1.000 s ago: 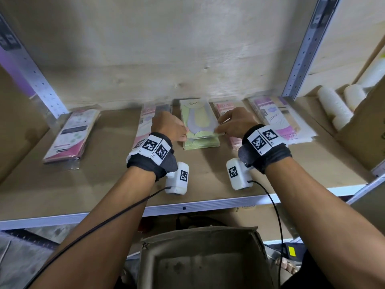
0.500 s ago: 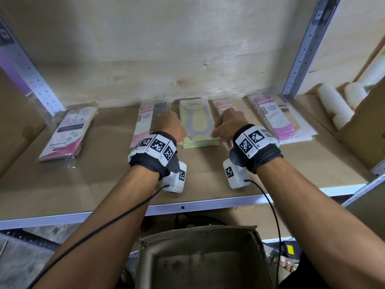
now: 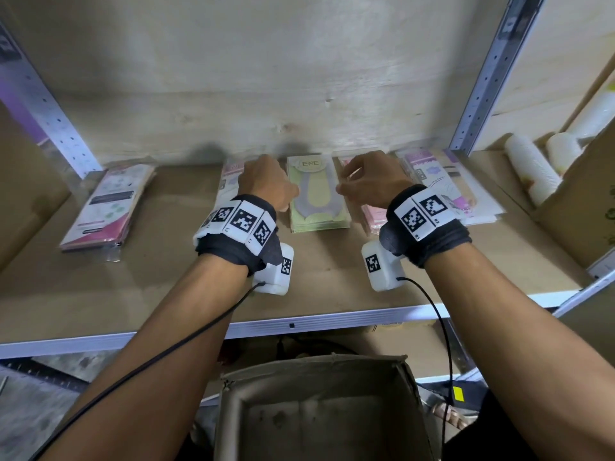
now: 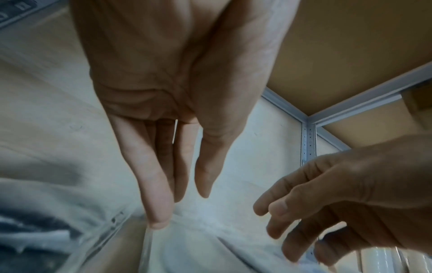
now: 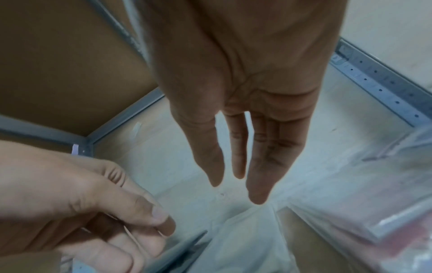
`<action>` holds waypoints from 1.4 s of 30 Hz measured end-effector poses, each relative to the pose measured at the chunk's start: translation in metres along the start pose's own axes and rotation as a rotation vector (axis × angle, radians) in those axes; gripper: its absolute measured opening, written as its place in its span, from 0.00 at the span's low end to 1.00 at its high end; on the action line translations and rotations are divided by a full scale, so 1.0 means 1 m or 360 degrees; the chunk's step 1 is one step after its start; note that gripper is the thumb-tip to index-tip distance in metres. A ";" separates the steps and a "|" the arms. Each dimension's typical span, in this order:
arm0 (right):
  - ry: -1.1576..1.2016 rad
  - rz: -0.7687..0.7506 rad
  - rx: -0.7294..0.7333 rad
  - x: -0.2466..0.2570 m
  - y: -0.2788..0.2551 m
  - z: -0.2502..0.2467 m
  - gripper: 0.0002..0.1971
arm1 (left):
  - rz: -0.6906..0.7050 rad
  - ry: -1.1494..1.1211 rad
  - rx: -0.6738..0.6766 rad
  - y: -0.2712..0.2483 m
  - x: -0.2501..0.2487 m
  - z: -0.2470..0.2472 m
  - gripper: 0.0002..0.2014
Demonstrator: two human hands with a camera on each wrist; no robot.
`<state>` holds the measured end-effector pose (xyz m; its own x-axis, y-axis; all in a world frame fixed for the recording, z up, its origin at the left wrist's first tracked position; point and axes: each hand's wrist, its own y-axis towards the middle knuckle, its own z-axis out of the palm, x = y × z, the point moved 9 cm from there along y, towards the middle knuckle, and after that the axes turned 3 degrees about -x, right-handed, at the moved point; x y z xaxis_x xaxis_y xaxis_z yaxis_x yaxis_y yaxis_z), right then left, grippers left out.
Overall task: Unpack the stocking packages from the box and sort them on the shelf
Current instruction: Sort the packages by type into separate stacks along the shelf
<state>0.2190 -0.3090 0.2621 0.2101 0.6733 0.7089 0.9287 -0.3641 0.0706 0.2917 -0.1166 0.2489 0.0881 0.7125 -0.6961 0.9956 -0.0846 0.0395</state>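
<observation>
I hold my left hand (image 3: 266, 184) and right hand (image 3: 369, 181) released, flanking the green package stack (image 3: 317, 197).

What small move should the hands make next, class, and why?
Probably draw both hands back toward the box. The green stack lies flat between the pink stacks, and the left hand and right hand flank it with straight fingers, gripping nothing. The box's visible bottom looks bare.

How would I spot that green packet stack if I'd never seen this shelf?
Look at the brown shelf between the two metal uprights. Along the back lies a row of packet stacks, and the green stack sits mid-row, between the two hands. Its neighbours are all pink or purple; only it is pale green, marked ENE.
</observation>
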 end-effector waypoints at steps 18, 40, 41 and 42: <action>0.0750 -0.0101 0.0449 0.089 -0.053 0.101 0.08 | -0.0397 -0.0150 -0.0716 -0.013 0.220 -0.216 0.10; 0.0742 0.0034 0.0797 0.209 -0.044 0.310 0.11 | -0.0378 -0.0055 -0.0196 -0.015 0.279 -0.212 0.07; 0.0709 0.0013 0.0771 0.207 -0.043 0.308 0.11 | -0.0400 -0.0067 -0.0203 -0.016 0.281 -0.214 0.09; 0.0682 -0.0007 0.0751 0.205 -0.043 0.304 0.11 | -0.0427 -0.0083 -0.0203 -0.017 0.282 -0.214 0.10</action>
<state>0.3147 0.0402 0.1907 0.1558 0.3216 0.9340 0.9845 0.0264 -0.1733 0.3058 0.2352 0.2055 -0.1772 0.6607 -0.7294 0.9792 0.1926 -0.0634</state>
